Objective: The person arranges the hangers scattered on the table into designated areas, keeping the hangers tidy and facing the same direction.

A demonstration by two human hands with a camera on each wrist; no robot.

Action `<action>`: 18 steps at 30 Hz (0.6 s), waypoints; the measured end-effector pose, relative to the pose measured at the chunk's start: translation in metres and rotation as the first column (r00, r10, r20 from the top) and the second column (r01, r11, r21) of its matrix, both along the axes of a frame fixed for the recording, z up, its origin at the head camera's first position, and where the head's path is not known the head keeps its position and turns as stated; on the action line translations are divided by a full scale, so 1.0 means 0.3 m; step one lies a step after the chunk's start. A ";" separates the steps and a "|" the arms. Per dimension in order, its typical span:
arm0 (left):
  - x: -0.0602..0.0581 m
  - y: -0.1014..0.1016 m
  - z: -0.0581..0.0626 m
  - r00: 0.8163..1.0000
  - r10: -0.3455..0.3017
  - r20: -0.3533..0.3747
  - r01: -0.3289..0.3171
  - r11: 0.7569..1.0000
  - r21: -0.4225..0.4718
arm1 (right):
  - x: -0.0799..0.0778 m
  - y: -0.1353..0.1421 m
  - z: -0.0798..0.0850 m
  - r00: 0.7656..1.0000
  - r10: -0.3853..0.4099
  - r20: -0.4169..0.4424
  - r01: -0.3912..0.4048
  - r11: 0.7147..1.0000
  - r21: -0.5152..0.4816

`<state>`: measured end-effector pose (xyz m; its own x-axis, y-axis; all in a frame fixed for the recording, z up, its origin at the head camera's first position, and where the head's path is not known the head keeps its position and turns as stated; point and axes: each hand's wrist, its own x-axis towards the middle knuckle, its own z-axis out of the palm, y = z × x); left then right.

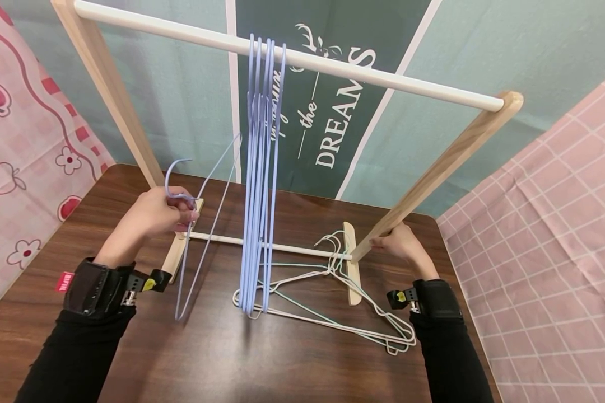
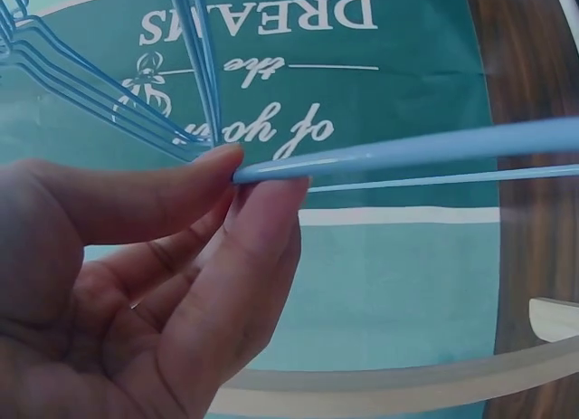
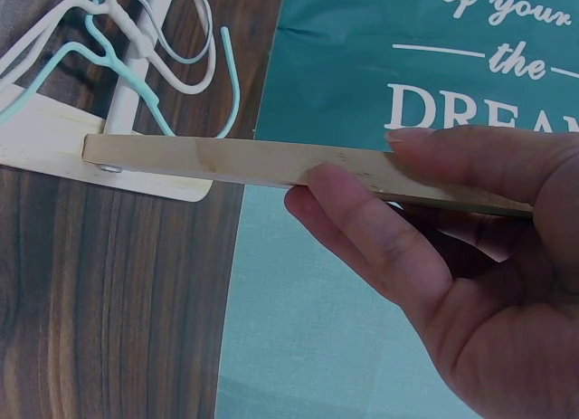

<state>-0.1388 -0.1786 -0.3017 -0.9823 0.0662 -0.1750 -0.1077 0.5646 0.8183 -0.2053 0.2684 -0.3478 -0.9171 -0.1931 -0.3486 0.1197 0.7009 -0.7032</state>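
My left hand (image 1: 163,211) pinches a light blue wire hanger (image 1: 167,178) near its neck, thumb against fingertips. The hook curves up above the hand, and the triangular body slants down and right. In the left wrist view, thumb and fingertips meet on the blue wire (image 2: 407,152). On the far side, my right hand (image 1: 403,243) grips the lower part of the rack's right wooden post (image 1: 433,159). Thumb and fingers lie on opposite sides of that post in the right wrist view. Several blue hangers (image 1: 254,212) hang bunched together from the white top rail (image 1: 363,74).
White and pale green hangers (image 1: 302,318) lie overlapping on the brown table (image 1: 212,358), by the rack's right foot (image 1: 354,280). A white lower bar (image 1: 222,239) joins both feet. A green printed cloth (image 1: 302,134) hangs behind; pink patterned cloths flank both sides.
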 end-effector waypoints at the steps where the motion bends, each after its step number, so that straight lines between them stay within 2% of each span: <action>1: 0.001 0.001 0.004 1.000 0.002 -0.009 -0.002 1.000 -0.007 | 0.000 0.000 0.000 1.000 0.001 -0.004 -0.001 1.000 0.004; 8: 0.004 0.003 0.031 0.998 0.008 -0.060 -0.010 0.999 -0.036 | 0.001 0.002 -0.003 1.000 0.010 -0.020 -0.010 1.000 0.013; 18: 0.005 0.023 0.089 0.995 -0.009 -0.103 0.009 1.000 -0.002 | 0.002 -0.005 0.002 1.000 0.002 -0.004 -0.002 1.000 0.002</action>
